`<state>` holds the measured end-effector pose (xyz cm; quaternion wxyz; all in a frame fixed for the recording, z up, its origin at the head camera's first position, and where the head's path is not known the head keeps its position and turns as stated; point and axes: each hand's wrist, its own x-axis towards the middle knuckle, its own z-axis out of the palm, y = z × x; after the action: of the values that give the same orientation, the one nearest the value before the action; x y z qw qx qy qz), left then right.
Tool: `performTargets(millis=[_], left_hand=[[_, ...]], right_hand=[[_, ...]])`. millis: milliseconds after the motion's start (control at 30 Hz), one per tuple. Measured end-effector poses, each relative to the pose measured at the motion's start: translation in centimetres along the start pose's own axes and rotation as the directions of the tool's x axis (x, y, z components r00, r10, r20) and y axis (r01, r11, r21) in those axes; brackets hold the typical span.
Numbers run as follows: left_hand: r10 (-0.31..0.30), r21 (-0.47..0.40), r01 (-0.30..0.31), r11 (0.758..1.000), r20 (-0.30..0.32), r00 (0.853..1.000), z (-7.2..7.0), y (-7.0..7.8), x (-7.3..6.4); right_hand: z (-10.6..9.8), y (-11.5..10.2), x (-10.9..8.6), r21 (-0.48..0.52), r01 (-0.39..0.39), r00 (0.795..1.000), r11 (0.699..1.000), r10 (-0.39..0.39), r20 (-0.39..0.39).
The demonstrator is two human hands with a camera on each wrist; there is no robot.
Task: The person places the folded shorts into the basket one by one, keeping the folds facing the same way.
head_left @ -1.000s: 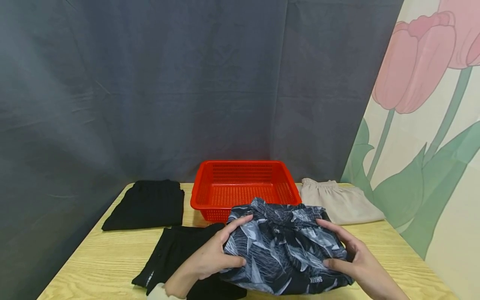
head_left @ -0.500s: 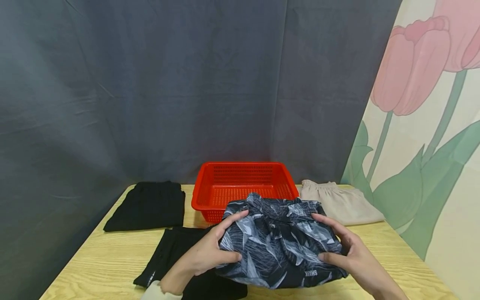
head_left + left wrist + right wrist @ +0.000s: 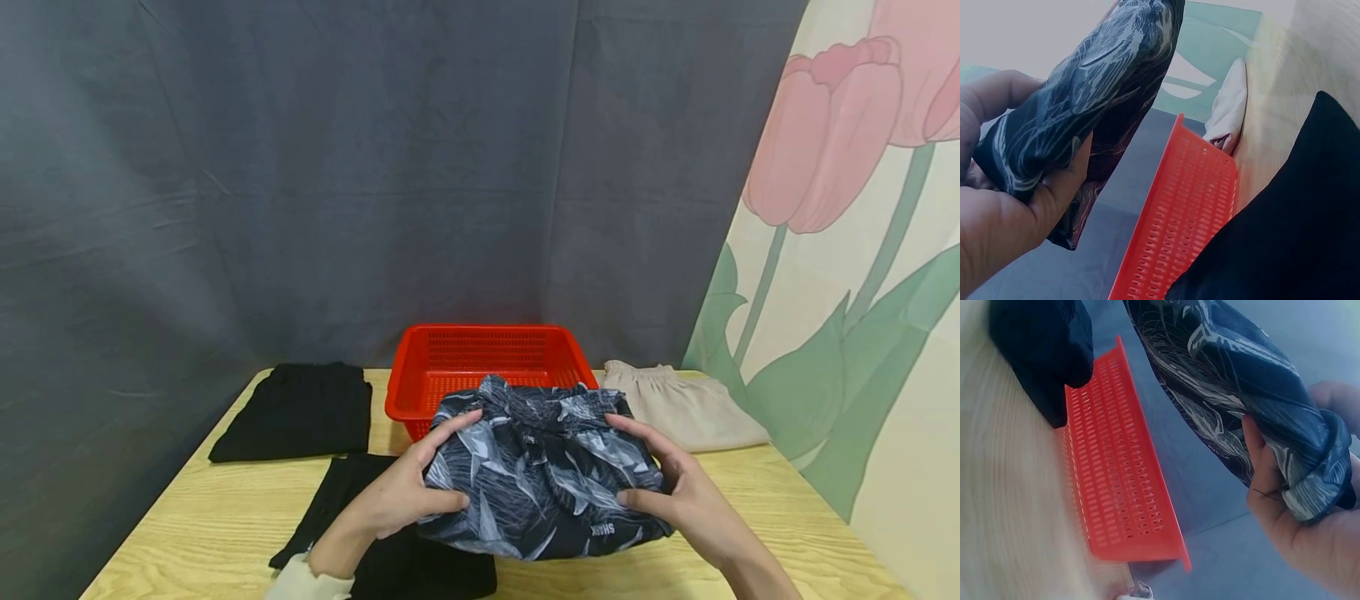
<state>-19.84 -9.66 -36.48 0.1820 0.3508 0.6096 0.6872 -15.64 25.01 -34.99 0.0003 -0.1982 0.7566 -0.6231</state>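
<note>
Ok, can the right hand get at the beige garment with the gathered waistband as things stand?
Probably not right away: the right hand is gripping the SHARK-print garment together with the left hand. Otherwise the way looks free: the beige garment lies on the table with nothing seen on top.

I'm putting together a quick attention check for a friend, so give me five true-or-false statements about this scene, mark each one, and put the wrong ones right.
1. The left hand and the right hand both hold the patterned garment. True.
2. In the head view, the beige garment lies to the right of the red basket. True.
3. The patterned garment lies flat inside the red basket. False: both hands are holding it up.
4. A black garment lies on the table, left of the red basket in the head view. True.
5. The beige garment lies on top of that black garment. False: they lie apart, on opposite sides of the red basket.
</note>
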Motion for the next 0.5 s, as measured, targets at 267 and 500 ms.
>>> performTargets(millis=[267,500], left_hand=[[0.0,-0.02,0.0,1.0,0.015,1.0,-0.8,0.0,-0.1],[0.007,-0.002,-0.007,1.0,0.012,1.0,-1.6,0.1,0.3]], right_hand=[[0.3,0.2,0.9,0.03,-0.02,1.0,0.999,0.019,0.007],[0.2,0.3,1.7,0.011,0.008,1.0,1.0,-0.008,0.012]])
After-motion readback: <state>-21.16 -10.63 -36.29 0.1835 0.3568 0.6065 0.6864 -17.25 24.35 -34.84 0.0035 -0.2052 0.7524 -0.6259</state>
